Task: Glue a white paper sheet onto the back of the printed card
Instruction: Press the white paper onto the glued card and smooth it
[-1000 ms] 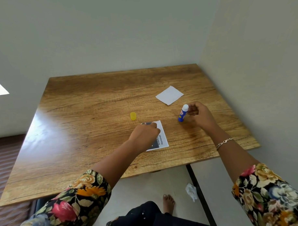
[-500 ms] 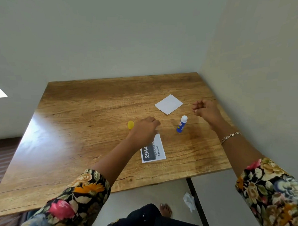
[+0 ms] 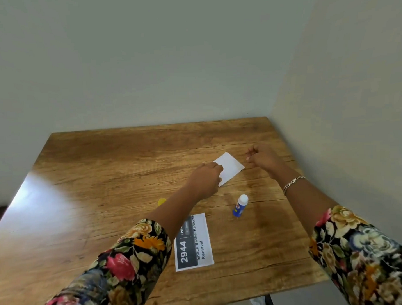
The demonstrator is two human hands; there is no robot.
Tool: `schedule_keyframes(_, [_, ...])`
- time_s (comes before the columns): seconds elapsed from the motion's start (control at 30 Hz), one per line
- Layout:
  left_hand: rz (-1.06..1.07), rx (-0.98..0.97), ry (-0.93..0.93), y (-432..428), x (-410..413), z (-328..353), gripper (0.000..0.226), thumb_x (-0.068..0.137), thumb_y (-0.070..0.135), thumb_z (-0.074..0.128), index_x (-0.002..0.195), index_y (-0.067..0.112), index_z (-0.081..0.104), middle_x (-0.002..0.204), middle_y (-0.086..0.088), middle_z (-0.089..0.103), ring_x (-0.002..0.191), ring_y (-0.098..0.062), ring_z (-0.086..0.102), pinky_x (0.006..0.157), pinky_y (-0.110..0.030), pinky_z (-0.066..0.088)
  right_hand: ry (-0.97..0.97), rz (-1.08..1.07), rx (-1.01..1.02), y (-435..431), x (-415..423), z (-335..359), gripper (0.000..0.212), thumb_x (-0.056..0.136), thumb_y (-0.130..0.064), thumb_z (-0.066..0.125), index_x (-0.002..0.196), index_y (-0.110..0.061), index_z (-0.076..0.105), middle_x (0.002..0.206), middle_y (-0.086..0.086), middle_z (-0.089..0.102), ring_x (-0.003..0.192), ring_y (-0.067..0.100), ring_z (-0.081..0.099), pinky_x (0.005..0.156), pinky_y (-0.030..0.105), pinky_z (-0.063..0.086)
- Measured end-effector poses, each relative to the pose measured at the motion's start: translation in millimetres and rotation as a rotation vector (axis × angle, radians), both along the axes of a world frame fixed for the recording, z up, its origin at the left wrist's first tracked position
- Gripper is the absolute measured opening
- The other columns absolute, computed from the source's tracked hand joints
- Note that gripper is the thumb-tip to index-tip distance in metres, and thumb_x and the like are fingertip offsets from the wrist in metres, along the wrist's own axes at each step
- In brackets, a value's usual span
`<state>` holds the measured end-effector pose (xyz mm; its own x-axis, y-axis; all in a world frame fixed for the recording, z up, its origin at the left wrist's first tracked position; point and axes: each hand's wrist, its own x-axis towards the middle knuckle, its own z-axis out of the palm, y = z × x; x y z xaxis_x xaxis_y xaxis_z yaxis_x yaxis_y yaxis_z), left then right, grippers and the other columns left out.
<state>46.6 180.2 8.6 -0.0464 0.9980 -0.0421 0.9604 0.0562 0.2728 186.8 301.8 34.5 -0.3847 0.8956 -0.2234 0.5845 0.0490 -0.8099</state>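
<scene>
The white paper sheet (image 3: 230, 167) lies on the wooden table (image 3: 105, 178) toward the far right. My left hand (image 3: 205, 180) covers its left edge, with the fingertips closed on the paper. My right hand (image 3: 263, 158) hovers just right of the sheet with its fingers loosely curled, holding nothing. The printed card (image 3: 194, 242) lies face up near the front edge, showing "2944"; my left forearm crosses its top left corner. The blue glue stick (image 3: 240, 206) stands uncapped between the card and the sheet.
The yellow glue cap (image 3: 161, 201) peeks out from behind my left forearm. A wall runs close along the table's right side and another behind it. The left half of the table shows only a bright glare patch (image 3: 49, 203).
My right hand let go of the glue stick, left it standing, and moved out toward the sheet. My left hand left the printed card and reached forward onto the sheet's left edge.
</scene>
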Motion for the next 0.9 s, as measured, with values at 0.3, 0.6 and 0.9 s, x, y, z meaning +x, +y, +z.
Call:
schedule_keyframes(0.3, [0.039, 0.039, -0.006, 15.6, -1.0, -13.8, 0.032, 0.092, 0.017, 0.045, 0.12, 0.004, 0.054, 0.125, -0.016, 0.057, 0.112, -0.031, 0.052, 0.09, -0.038, 0.045, -0.1, 0.053, 0.008, 15.6, -24.6, -12.5, 0.023, 0.078, 0.006, 0.052, 0.099, 0.006, 0.061, 0.097, 0.016, 0.062, 0.087, 0.023, 0.056, 0.084, 0.041, 0.049])
schedule_keyframes(0.6, [0.066, 0.045, -0.057, 14.3, -0.8, -17.8, 0.035, 0.091, 0.016, 0.049, 0.125, 0.008, 0.051, 0.13, -0.014, 0.054, 0.114, -0.03, 0.051, 0.09, -0.038, 0.045, -0.191, 0.083, -0.006, 10.7, -39.9, -12.4, 0.012, 0.079, -0.006, 0.062, 0.086, 0.004, 0.061, 0.095, 0.015, 0.059, 0.089, 0.026, 0.054, 0.075, 0.036, 0.045])
schedule_keyframes(0.9, [0.525, 0.489, -0.571, -13.4, -8.3, 13.3, 0.015, 0.087, 0.009, 0.056, 0.098, 0.006, 0.066, 0.102, -0.009, 0.069, 0.089, -0.017, 0.06, 0.069, -0.022, 0.04, -0.002, 0.094, 0.128, -15.4, -32.0, 15.4, 0.01, 0.08, -0.009, 0.063, 0.084, 0.0, 0.061, 0.086, 0.008, 0.06, 0.081, 0.021, 0.054, 0.069, 0.033, 0.041])
